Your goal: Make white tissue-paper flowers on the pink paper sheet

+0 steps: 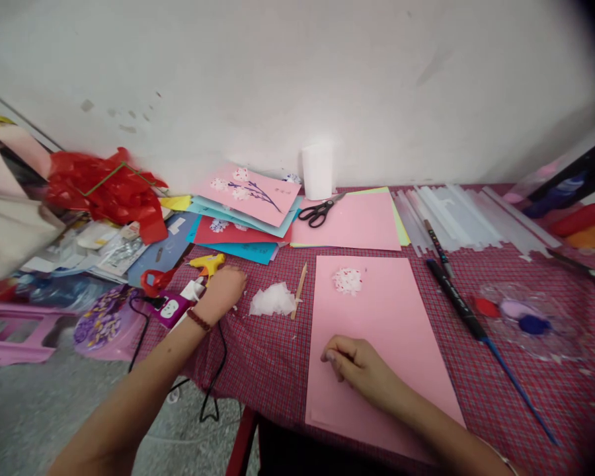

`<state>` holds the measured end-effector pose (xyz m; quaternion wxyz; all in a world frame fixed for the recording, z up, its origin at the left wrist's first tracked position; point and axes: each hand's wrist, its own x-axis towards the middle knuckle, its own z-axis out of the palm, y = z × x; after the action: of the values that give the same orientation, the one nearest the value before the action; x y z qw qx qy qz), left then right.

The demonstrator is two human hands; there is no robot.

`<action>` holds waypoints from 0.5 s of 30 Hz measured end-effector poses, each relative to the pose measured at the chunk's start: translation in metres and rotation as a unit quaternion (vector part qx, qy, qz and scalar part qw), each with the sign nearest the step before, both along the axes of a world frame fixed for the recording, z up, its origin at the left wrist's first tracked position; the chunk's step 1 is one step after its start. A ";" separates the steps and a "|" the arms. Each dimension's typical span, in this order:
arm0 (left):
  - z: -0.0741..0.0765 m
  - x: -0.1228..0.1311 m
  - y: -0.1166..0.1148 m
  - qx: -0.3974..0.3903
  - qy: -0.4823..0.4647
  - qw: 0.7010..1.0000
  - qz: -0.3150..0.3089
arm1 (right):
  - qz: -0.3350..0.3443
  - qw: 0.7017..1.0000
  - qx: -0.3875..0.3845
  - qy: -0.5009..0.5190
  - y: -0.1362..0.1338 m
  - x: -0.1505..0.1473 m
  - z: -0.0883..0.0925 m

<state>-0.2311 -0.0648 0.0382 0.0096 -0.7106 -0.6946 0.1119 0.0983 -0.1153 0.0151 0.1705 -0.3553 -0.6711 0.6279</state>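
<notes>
Light, rigid glue gun [207, 263], best gripped by its handle, lies just beyond the left hand [223, 289], finger state untellable; right hand [359, 369] fingers curl closed on floppy pink paper [387, 317].

Two hands [227, 285] [359, 370], one glue gun [207, 264], one pair of scissors [318, 211]

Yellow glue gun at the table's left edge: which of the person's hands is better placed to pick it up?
Probably the left hand: it lies right beside the yellow glue gun. The right hand rests on the pink paper sheet, farther away.
</notes>
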 end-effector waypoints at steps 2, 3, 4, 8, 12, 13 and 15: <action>0.001 0.003 0.002 0.021 -0.018 1.000 0.006 | -0.005 1.000 -0.005 0.003 0.000 0.000 0.001; 0.003 0.004 0.004 0.033 -0.029 0.999 0.010 | -0.009 1.000 -0.012 0.005 0.000 0.000 0.002; 0.006 0.004 0.006 0.044 -0.041 0.998 0.016 | -0.014 1.000 -0.025 0.011 0.000 0.000 0.001; 0.027 0.014 0.007 0.081 -0.112 0.989 0.047 | -0.053 0.987 -0.124 0.090 0.002 -0.002 -0.007; 0.042 0.067 -0.019 0.059 -0.232 0.971 0.018 | -0.115 0.934 -0.274 0.200 0.003 -0.005 -0.012; 0.043 0.085 -0.028 0.040 -0.278 0.960 -0.009 | -0.130 0.917 -0.306 0.219 0.003 -0.006 -0.011; 0.041 0.120 -0.044 0.005 -0.419 0.906 -0.063 | -0.146 0.890 -0.351 0.251 0.002 -0.007 -0.009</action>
<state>-0.1112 -0.1090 0.0789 -0.2721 -0.7341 -0.5890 -0.2003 0.0917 -0.1138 0.0060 0.2877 -0.3166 -0.2821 0.8587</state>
